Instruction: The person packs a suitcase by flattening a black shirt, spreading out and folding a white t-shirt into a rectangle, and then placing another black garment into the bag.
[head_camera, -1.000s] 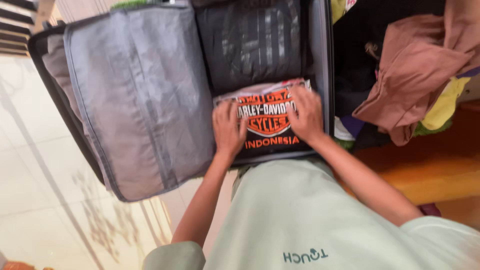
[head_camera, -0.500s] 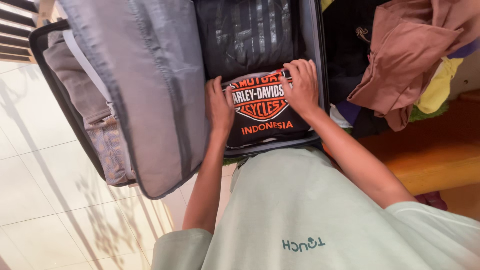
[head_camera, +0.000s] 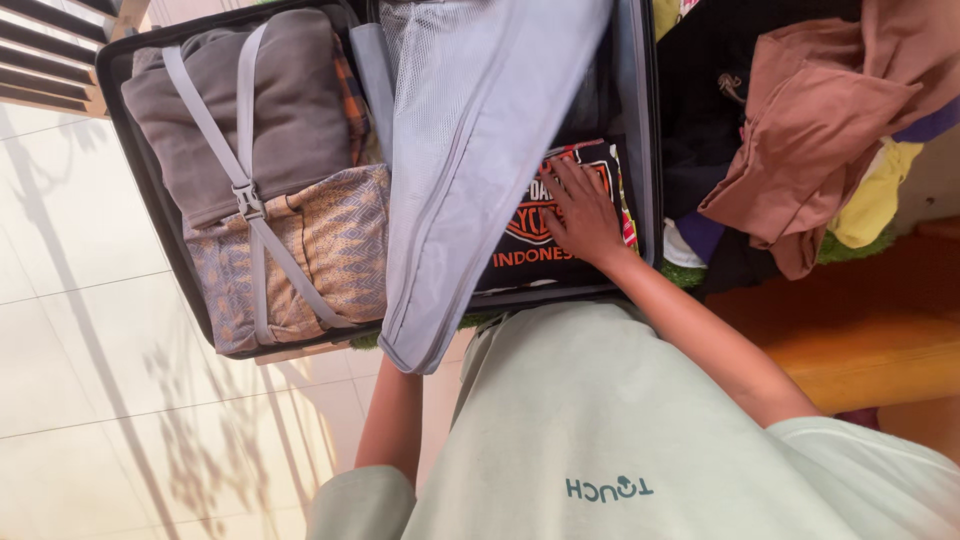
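An open black suitcase (head_camera: 138, 170) lies in front of me. My right hand (head_camera: 580, 215) presses flat, fingers spread, on a folded black T-shirt with an orange print (head_camera: 520, 262) in the right half. The grey mesh divider flap (head_camera: 470, 150) stands tilted over that half and hides most of it. My left hand is hidden behind the flap; only its forearm (head_camera: 390, 420) shows below. The left half holds a folded grey garment (head_camera: 290, 110) and a patterned beige one (head_camera: 335, 250) under crossed grey straps with a buckle (head_camera: 245, 200).
A loose pile of clothes lies right of the suitcase, with a brown garment (head_camera: 810, 130) on top and a yellow one (head_camera: 880, 200) beneath. An orange-brown surface (head_camera: 850, 330) lies under it. Pale floor tiles (head_camera: 100, 380) stretch left.
The grey divider flap has swung from the left half over toward the right half, uncovering the strapped clothes. My left hand left the black T-shirt and went out of sight behind the flap.
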